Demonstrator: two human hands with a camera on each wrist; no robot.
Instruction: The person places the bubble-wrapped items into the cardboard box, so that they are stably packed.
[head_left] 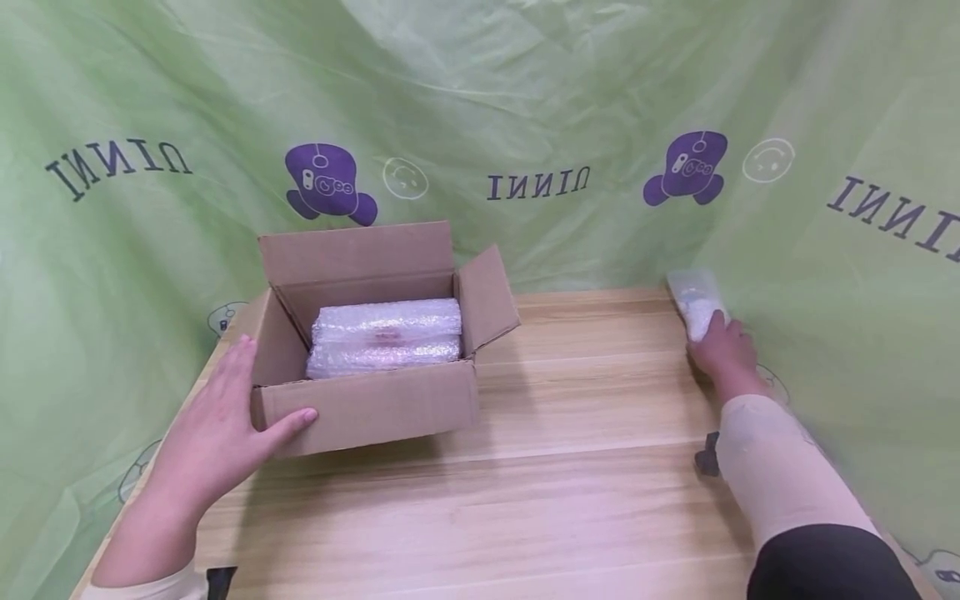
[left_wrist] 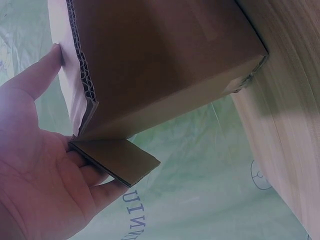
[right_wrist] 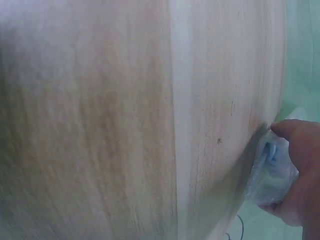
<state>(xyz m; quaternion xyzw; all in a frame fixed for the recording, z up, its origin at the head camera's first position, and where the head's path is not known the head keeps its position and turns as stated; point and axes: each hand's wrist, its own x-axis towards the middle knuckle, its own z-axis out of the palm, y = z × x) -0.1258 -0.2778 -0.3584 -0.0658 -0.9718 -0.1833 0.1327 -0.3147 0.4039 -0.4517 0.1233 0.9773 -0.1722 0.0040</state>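
Note:
An upright cardboard box with raised flaps stands at the left of the table. Inside it lie bubble-wrapped bundles, with a faint reddish mark between them. My left hand grips the box's near left corner, its thumb against the front flap and its fingers on the left side flap. Far off at the back right, my right hand holds a clear plastic-wrapped packet. In the right wrist view, thumb and fingers span this packet, which has something bluish inside.
The wooden table meets a green printed curtain at the back and both sides. A small black object sits by the right forearm. Another dark piece shows near the left wrist.

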